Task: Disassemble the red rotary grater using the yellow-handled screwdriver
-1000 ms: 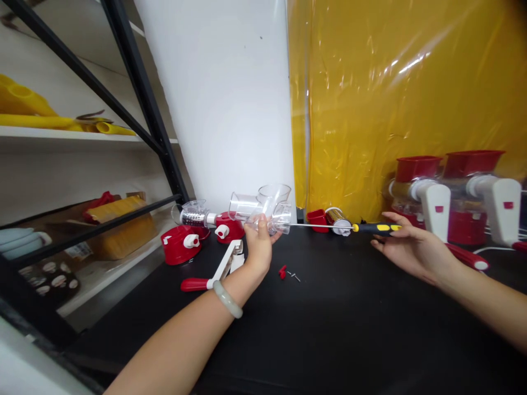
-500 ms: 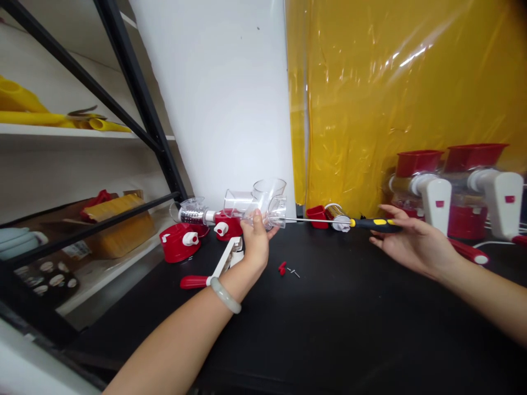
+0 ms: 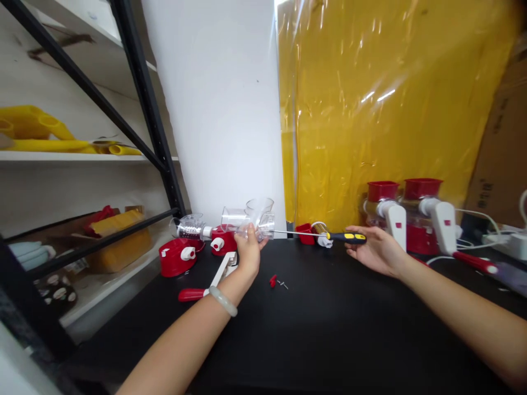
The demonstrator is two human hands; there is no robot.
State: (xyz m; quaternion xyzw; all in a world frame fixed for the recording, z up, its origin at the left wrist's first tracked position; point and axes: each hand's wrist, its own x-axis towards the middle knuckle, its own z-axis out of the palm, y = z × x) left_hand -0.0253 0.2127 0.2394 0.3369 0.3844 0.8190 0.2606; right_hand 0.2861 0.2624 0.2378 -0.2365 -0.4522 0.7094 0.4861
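Note:
My left hand (image 3: 248, 253) is closed around a clear plastic grater housing (image 3: 236, 218), lifted above the black table with its round openings facing up and sideways. From the right, a screwdriver (image 3: 346, 237) with a black and yellow handle lies level, its long shaft reaching into the housing's right end; the tip is hard to make out. My right hand (image 3: 376, 249) has its fingers loosely about the end of that handle. Below the housing lie a small red part (image 3: 273, 281) and a few screws (image 3: 283, 284). A white crank with a red handle (image 3: 192, 294) rests beside my left forearm.
Left on the table are a red base (image 3: 177, 258), another red base (image 3: 222, 241) and a clear housing with a metal drum (image 3: 189, 227). Behind the screwdriver sit a red hopper (image 3: 304, 234) and a grater drum (image 3: 321, 233). Two assembled graters (image 3: 428, 219) stand right; shelving (image 3: 144, 159) borders the left.
The view has shifted, showing more of the right side. Both hands keep their places on the housing and the screwdriver handle; the screwdriver still points into the housing.

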